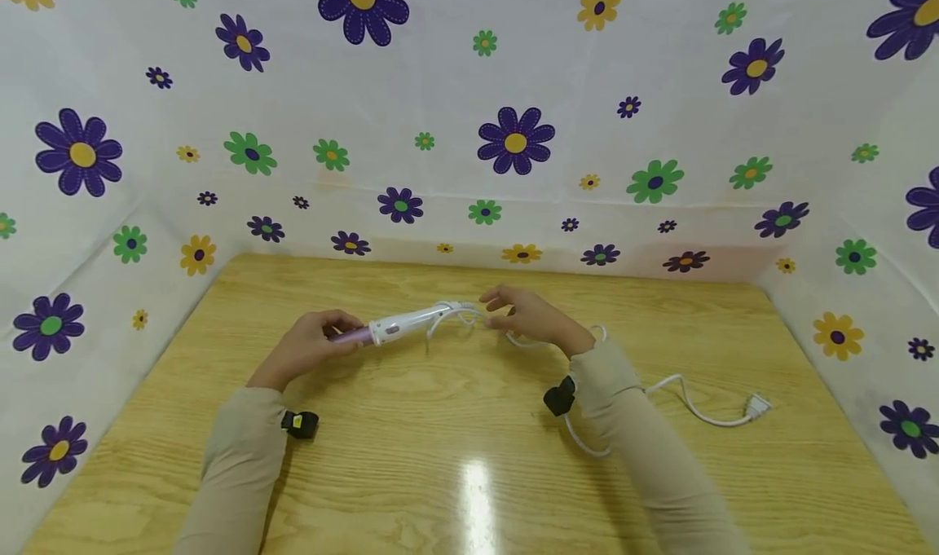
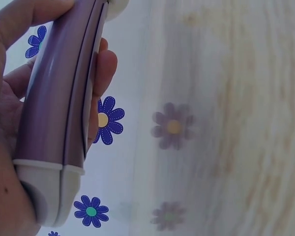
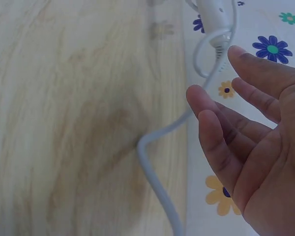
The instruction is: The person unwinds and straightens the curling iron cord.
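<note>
A hair straightener (image 1: 409, 323) with a white handle and a purple front half (image 2: 56, 93) is held above the wooden table. My left hand (image 1: 302, 350) grips it by the purple part, thumb on one side and fingers on the other, as the left wrist view shows. Near the cord end of the handle is my right hand (image 1: 535, 317), its fingers spread and slightly bent, with nothing between them. The white cord (image 3: 160, 132) loops beside the handle and passes close to the right fingertips; whether they touch it I cannot tell.
The cord runs under the right forearm and ends in a white plug (image 1: 758, 407) on the right of the wooden table (image 1: 411, 473). A white flowered cloth (image 1: 440, 82) encloses the back and both sides. Each wrist carries a small black camera (image 1: 301, 424).
</note>
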`<state>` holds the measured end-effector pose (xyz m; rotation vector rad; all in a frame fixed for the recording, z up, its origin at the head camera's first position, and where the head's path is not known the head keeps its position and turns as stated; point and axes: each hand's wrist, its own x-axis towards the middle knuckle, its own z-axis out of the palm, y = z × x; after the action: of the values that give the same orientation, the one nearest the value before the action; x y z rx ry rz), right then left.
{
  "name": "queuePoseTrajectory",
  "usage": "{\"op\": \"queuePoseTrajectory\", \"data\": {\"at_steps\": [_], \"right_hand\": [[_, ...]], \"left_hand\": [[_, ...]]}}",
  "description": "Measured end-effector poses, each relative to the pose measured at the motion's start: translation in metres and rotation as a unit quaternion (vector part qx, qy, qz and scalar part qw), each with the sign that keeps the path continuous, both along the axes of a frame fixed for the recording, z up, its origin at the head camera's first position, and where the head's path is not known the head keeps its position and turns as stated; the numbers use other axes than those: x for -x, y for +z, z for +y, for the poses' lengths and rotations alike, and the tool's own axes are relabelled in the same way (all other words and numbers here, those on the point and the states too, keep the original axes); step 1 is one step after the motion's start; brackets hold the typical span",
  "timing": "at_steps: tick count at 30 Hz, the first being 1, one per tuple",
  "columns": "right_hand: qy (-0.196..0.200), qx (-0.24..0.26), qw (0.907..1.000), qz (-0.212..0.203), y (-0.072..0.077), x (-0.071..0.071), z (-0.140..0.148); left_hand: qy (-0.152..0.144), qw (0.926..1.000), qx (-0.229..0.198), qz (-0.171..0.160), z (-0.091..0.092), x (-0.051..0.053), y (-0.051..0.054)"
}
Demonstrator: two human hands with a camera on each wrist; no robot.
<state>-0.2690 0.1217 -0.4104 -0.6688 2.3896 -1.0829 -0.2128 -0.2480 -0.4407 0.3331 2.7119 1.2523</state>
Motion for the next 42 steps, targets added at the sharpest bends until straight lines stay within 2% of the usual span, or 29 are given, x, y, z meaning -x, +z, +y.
{"op": "queuePoseTrajectory", "data": {"at_steps": [10,13,18,22,26,35,42], "right_hand": [[-0.019,0.011,0.9997,-0.005,-0.014,-0.003,-0.008],[-0.018,0.001,0.9997,0.019,-0.014,-0.007,-0.005],[-0.006,-0.033,0.9960,0.083,-0.010,-0.013,-0.002],[0.011,-0.071,0.9897,0.124,-0.007,-0.019,0.001],[0.012,-0.115,0.9823,0.147,-0.005,-0.023,0.004],[-0.013,-0.174,0.9694,0.173,-0.006,-0.018,0.009],[-0.069,-0.159,0.9691,0.175,-0.004,-0.007,0.017]], "left_hand": [[-0.002,1.0000,-0.006,-0.005,0.001,0.000,-0.001],[-0.005,0.9999,-0.003,-0.008,0.002,0.000,-0.002],[-0.005,1.0000,0.000,0.001,0.002,-0.002,-0.002],[-0.001,0.9999,-0.007,0.011,0.003,-0.002,0.001],[-0.002,0.9997,-0.020,0.011,0.004,-0.001,0.003],[-0.019,0.9987,-0.046,-0.007,0.005,-0.005,0.011],[-0.060,0.9974,-0.036,-0.021,0.003,-0.008,0.016]]}}
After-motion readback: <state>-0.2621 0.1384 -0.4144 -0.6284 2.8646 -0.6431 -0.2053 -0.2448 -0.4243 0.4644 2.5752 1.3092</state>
